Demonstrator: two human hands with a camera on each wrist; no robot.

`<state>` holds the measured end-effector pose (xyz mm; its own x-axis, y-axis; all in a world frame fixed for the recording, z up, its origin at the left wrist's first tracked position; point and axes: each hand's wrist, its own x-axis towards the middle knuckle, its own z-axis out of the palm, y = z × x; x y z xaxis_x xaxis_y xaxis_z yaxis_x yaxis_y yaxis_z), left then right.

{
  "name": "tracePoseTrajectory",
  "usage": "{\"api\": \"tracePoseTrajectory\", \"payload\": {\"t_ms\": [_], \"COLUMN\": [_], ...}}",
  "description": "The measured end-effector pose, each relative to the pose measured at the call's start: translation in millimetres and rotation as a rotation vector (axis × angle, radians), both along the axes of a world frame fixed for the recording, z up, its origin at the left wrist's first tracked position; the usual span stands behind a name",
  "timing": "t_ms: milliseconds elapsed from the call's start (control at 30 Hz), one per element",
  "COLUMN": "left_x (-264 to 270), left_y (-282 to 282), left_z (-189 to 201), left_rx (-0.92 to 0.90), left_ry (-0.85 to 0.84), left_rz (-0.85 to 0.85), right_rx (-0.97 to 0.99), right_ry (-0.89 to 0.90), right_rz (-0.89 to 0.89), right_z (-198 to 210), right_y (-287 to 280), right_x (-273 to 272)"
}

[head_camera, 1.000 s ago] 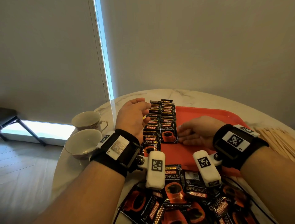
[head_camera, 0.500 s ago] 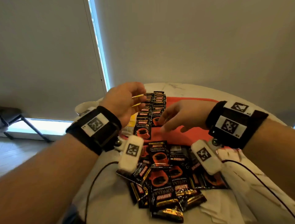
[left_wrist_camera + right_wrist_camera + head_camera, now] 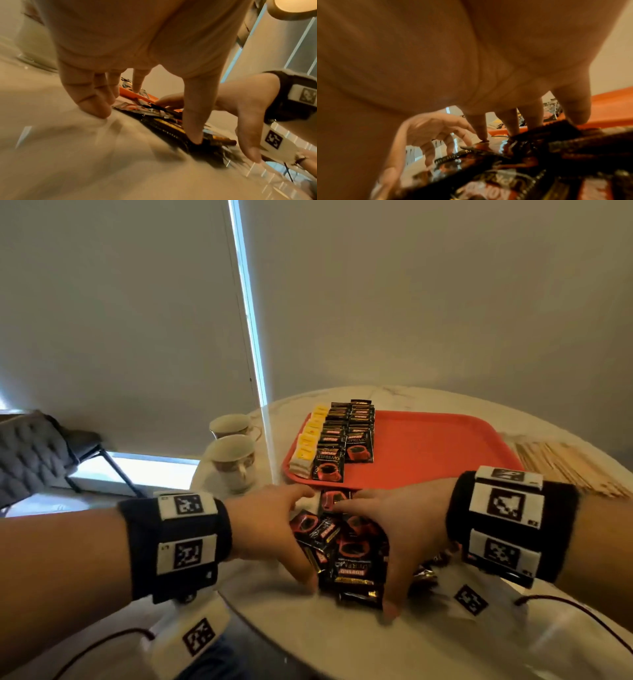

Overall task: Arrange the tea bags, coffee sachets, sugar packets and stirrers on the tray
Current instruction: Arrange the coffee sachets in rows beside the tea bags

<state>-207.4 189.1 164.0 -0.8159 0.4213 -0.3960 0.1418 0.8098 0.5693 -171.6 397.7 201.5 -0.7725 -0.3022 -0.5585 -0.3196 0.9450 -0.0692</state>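
A red tray [image 3: 428, 446] holds a row of yellow tea bags [image 3: 307, 440] along its left edge, with two rows of black coffee sachets [image 3: 346, 440] beside them. Loose coffee sachets [image 3: 346, 553] lie in a pile on the marble table in front of the tray. My left hand [image 3: 270, 529] rests against the pile's left side, thumb [image 3: 192, 121] pressing a sachet. My right hand [image 3: 394, 532] flanks the right side, and its spread fingers [image 3: 530, 112] touch the top sachets [image 3: 522, 169]. Neither hand has lifted anything.
Wooden stirrers [image 3: 565, 467] lie in a heap on the table right of the tray. Two cups [image 3: 233, 453] stand left of the tray near the table edge. A grey chair [image 3: 30, 453] is on the floor at left. The tray's right half is bare.
Both hands have pulled back from the sachet rows on the tray to the loose pile in front of it. The yellow item my left hand held is gone from it.
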Motion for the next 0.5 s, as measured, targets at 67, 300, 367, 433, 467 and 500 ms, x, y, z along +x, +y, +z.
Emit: {"api": "tracePoseTrajectory", "payload": {"t_ms": [67,300,367,433,467,500], "left_x": [5,0,-1,0,-1,-1], "left_y": [7,16,14,12,11,9], "left_z": [3,0,-1,1,1,2], "left_rx": [-0.097,-0.197,-0.191,-0.203,-0.211,-0.214], "left_ry": [0.124,0.219,0.264,0.294,0.296,0.294], "left_rz": [-0.116,-0.168,-0.123,-0.109,-0.113,-0.118], "right_rx": [0.005,-0.019,-0.020,-0.039,-0.051,-0.061], "right_ry": [0.048,0.203,0.214,0.230,0.248,0.260], "right_rz": [0.015,-0.011,-0.011,-0.009,-0.009,-0.011], "right_z": [-4,-10,-10,-10,-10,-10], "right_y": [-4,-12,-13,-15,-15,-17], "right_x": [0,0,-1,-2,-3,-4]}}
